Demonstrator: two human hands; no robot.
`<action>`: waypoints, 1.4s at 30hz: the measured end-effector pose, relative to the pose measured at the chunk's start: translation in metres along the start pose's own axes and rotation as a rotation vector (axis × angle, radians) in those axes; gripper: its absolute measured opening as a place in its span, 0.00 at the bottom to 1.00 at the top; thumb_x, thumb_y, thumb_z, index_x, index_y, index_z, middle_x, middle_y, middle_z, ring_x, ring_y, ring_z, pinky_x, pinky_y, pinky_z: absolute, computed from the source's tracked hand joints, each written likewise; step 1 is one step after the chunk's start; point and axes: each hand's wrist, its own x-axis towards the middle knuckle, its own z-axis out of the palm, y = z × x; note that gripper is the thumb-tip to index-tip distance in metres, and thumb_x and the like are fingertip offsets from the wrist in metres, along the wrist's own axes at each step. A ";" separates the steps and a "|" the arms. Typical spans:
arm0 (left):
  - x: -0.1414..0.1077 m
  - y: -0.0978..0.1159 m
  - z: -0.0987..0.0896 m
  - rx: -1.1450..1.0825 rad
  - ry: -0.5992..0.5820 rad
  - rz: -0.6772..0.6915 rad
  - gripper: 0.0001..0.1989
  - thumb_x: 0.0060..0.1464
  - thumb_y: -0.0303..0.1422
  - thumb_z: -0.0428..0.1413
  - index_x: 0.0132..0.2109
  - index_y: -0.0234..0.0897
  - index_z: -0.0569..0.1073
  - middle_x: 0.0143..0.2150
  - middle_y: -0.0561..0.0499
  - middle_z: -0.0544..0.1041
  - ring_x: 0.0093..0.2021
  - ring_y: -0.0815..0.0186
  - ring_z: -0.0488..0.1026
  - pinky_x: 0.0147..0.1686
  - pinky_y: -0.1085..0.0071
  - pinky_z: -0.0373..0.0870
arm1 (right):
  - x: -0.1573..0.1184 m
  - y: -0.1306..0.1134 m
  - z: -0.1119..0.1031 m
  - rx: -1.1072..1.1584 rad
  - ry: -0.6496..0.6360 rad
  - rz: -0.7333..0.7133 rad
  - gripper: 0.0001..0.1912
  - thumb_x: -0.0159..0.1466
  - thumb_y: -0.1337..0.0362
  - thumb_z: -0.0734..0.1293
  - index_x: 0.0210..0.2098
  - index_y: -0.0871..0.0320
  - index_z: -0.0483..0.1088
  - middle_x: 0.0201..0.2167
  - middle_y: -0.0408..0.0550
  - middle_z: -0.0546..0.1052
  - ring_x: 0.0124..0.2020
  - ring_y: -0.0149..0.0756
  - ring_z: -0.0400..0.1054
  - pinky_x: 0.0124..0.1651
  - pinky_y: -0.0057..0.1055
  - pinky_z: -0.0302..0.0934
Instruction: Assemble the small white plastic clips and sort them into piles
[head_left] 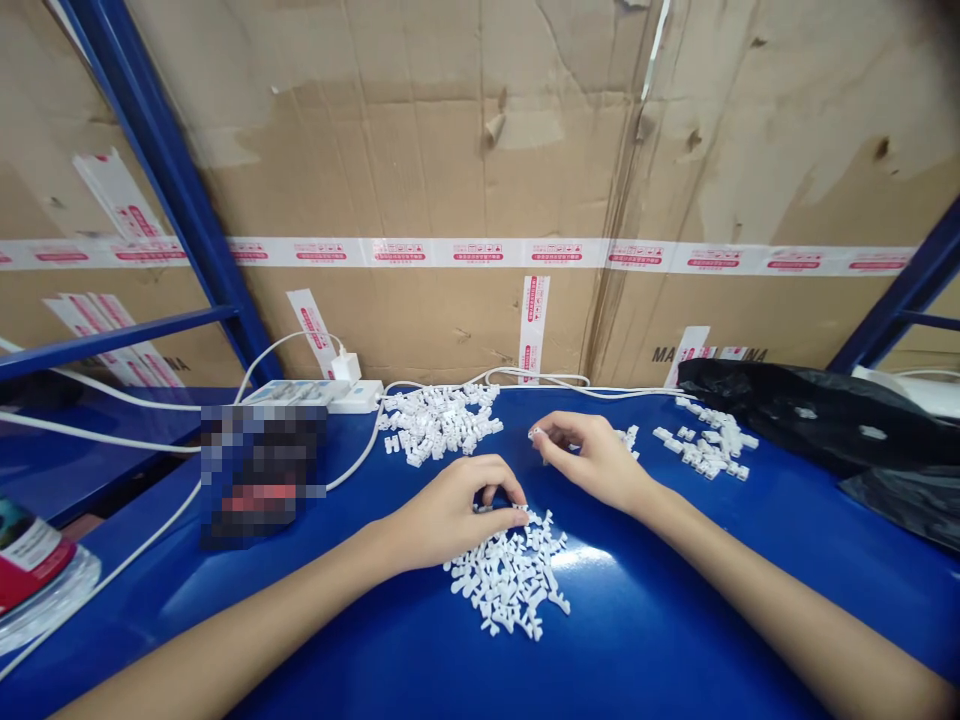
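My left hand (457, 512) hangs over the near edge of a pile of small, thin white plastic pieces (514, 590). Its thumb and forefinger are pinched together; whatever is between them is too small to make out. My right hand (592, 455) is a little farther back and to the right. Between its thumb and fingertips it grips a small white plastic piece (534, 434). Behind my hands lies a heap of blockier white plastic pieces (442, 420). A smaller group of similar white blocks (709, 440) lies to the right, and a few more show partly behind my right hand.
A white power strip (356, 396) with a plugged-in charger and cables sits at the back left of the blue table (637, 640). Near it is a blurred-out dark object (262, 480). A clear jar (37, 580) stands far left, black plastic bags (810, 415) lie right, cardboard (420, 150) rises behind.
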 end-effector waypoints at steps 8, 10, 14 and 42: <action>-0.001 0.003 0.001 0.043 0.004 0.027 0.05 0.60 0.35 0.60 0.38 0.38 0.77 0.36 0.53 0.76 0.34 0.69 0.68 0.37 0.70 0.64 | -0.004 0.004 0.006 0.188 -0.104 0.113 0.14 0.68 0.59 0.63 0.47 0.61 0.74 0.26 0.44 0.77 0.23 0.30 0.69 0.31 0.28 0.65; -0.001 0.003 0.001 0.015 0.003 0.016 0.04 0.60 0.34 0.60 0.39 0.38 0.78 0.34 0.53 0.75 0.34 0.69 0.68 0.36 0.71 0.64 | -0.004 0.004 0.006 0.212 -0.111 0.124 0.14 0.68 0.59 0.64 0.47 0.61 0.74 0.27 0.44 0.77 0.23 0.29 0.69 0.31 0.29 0.66; 0.000 0.003 0.001 -0.072 0.039 -0.013 0.03 0.57 0.32 0.62 0.38 0.38 0.80 0.34 0.53 0.76 0.33 0.69 0.69 0.36 0.70 0.65 | -0.002 0.004 0.006 0.286 -0.131 0.180 0.16 0.67 0.57 0.65 0.46 0.62 0.74 0.30 0.47 0.79 0.25 0.30 0.71 0.35 0.31 0.68; 0.007 -0.014 -0.006 -0.367 0.234 -0.145 0.11 0.59 0.34 0.57 0.46 0.33 0.78 0.37 0.45 0.82 0.26 0.71 0.72 0.28 0.73 0.69 | -0.008 0.000 0.012 0.296 -0.192 0.143 0.17 0.66 0.56 0.67 0.49 0.60 0.73 0.28 0.44 0.77 0.23 0.31 0.71 0.31 0.31 0.68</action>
